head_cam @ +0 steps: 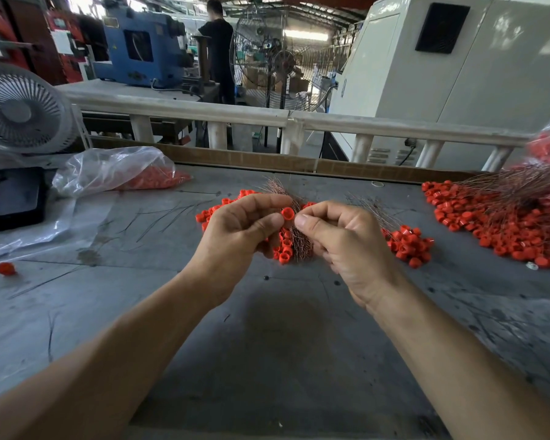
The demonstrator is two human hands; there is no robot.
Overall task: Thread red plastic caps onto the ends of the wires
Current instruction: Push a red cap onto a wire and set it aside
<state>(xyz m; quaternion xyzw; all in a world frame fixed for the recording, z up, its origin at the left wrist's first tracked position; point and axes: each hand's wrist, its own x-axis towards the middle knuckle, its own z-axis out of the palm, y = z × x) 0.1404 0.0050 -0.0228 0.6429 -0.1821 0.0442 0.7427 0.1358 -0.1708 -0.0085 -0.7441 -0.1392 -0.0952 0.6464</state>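
Grey, scuffed surface (283,328) in a factory hall; cardboard strip along far edge, white railing (178,109) beyond. Desk fan (23,111) at far left, plastic bag (115,169) of red parts beside it. Blue machine (140,46), standing person (218,49) and floor fan (269,58) in background.

Red cap (287,213): small, cylindrical, open-ended, pinched between left hand (238,236) thumb and forefinger, above surface centre. Bundle of thin copper-coloured wires (300,241) gripped in the same hand. Right hand (340,239) pinching a wire end just beside the cap. Loose caps (410,244) heaped nearby; capped wires (505,223) piled at right.
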